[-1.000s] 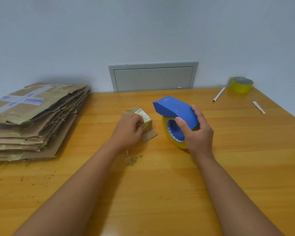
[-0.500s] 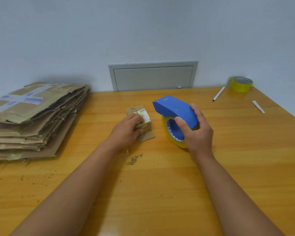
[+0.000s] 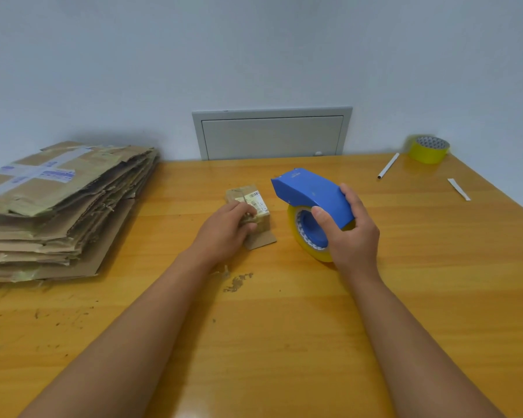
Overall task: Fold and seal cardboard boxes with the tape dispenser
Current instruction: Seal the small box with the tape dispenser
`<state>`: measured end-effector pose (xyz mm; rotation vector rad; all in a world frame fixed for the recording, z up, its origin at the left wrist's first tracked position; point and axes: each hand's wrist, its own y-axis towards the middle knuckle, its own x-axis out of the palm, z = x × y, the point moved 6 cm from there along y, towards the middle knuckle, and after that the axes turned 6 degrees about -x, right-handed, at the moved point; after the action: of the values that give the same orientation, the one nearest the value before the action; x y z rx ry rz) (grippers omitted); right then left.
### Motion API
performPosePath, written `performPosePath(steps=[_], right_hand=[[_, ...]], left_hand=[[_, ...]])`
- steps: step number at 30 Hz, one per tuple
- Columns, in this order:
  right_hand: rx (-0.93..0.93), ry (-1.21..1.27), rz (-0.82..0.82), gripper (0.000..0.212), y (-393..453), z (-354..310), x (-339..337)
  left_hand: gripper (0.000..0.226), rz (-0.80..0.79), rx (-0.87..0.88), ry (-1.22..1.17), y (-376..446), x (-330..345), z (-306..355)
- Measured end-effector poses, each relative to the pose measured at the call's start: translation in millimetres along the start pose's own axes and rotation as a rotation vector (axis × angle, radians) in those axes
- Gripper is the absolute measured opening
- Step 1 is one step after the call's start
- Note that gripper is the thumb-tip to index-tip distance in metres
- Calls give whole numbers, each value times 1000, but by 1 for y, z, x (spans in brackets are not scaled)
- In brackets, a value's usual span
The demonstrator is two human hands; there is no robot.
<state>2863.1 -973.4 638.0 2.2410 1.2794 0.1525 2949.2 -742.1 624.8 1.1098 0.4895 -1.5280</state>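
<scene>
Brown cardboard marks the nearer job: the left hand (image 3: 224, 229) curls its fingers onto the small box (image 3: 255, 206) mid-table, one flap lying loose toward the person. Just to its right, apart from it, the right hand (image 3: 349, 233) grasps the blue tape dispenser (image 3: 310, 191), its long axis and nose angled left and away, past the box's far corner. Since a second ago the box has slid slightly away and toward the dispenser, which has barely moved.
</scene>
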Motion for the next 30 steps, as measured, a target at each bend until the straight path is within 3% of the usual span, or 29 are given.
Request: performPosePath(steps=[2,6,11,17,22,30], right_hand=[[2,-5,-1,64,0,0,0],[9,-2,-16,65,1,-1,1],[18,-3,-47,69,2,-5,0],[34,-43,-124,62,5,-4,-3],[78,28,-176,53,9,-1,-4],[135,258,-129,50,19,-19,-14]], left_hand=[[38,22,2,-2,-1,0,1],[24,95,11,22,1,4,8],[27,-58,95,-42,-4,4,9],[24,-15,121,-38,-5,5,11],[23,110,230,162,-8,4,15],[42,-48,47,94,-10,-9,22]])
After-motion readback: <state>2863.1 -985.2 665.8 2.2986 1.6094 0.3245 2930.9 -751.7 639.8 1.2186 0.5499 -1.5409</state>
